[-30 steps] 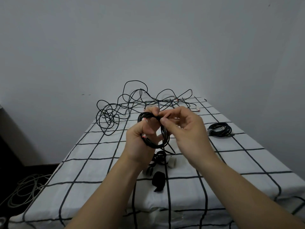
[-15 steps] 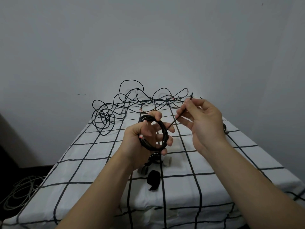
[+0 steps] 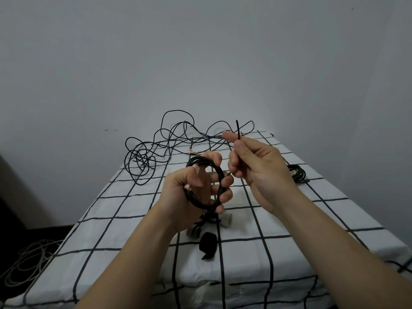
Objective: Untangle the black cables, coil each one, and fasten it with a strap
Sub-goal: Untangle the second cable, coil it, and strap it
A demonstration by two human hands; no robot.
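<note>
The coil point(image 3: 199, 160) is held up in the left grip point(image 3: 178, 195), above the tabletop point(image 3: 133, 253). The fingers pass through the ring and curl round its right side, and the thumb lies across its left, so this grip is clamped on it. The palm hides the coil's lower left arc. It is thin black cable wound in several turns, with two pale, red-marked tags point(image 3: 186, 187) showing by the thumb.

From its right edge one black strand point(image 3: 237, 130) runs up into the right grip point(image 3: 260, 170), which pinches it between thumb and forefinger. The strand's tip stands clear above the fingers. It may be the cable's own end or a strap; at this size I cannot tell which.

Beyond both grips, at the tabletop's far end, lies one loose tangle point(image 3: 169, 141) of black cable, its loops rising against the wall point(image 3: 200, 63). Just right of the right grip, and partly hidden behind it, lies a second coil point(image 3: 297, 173).

Directly below the left grip are three small things, half covered by the wrist: a black bundle point(image 3: 207, 217), a white roll point(image 3: 227, 220) and a grey roll point(image 3: 193, 231). Below those, one black strap point(image 3: 208, 244) lies crumpled. Far down and left of the left grip, pale cable point(image 3: 24, 264) lies looped on the floor point(image 3: 26, 233), cut off by the frame edge.
</note>
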